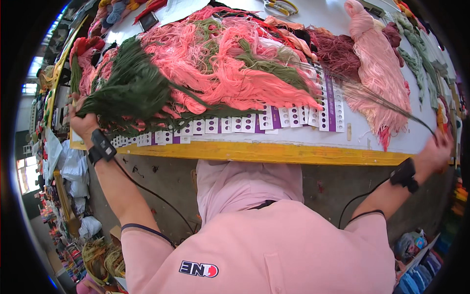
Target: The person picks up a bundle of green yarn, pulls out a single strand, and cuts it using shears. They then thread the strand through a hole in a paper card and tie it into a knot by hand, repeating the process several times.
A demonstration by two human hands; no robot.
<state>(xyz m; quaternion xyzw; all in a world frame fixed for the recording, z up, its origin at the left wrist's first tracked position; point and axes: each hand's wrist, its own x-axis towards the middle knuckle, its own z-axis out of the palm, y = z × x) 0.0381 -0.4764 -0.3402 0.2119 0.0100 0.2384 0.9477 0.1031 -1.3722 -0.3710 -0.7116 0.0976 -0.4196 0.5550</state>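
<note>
At the table's left side my left hand (pixel 84 122) is closed round the end of a dark green thread hank (pixel 131 81), which is smeared by motion and spreads over the pink thread (pixel 245 81). Far out to the right, my right hand (pixel 434 153) grips a thin bunch of dark thread strands (pixel 396 108). The bunch stretches back leftward over the table and is lost among the other threads. White and purple punched thread cards (pixel 267 119) lie along the front, partly covered by thread. Olive green threads (pixel 274 68) run through the pink pile.
A pale pink hank (pixel 377 63) and maroon thread (pixel 335 54) lie at the right. Yellow-handled scissors (pixel 281 7) sit at the back. The table has a yellow front edge (pixel 254 153). Light green hanks (pixel 416 54) lie at the far right. A cable runs from each wrist band.
</note>
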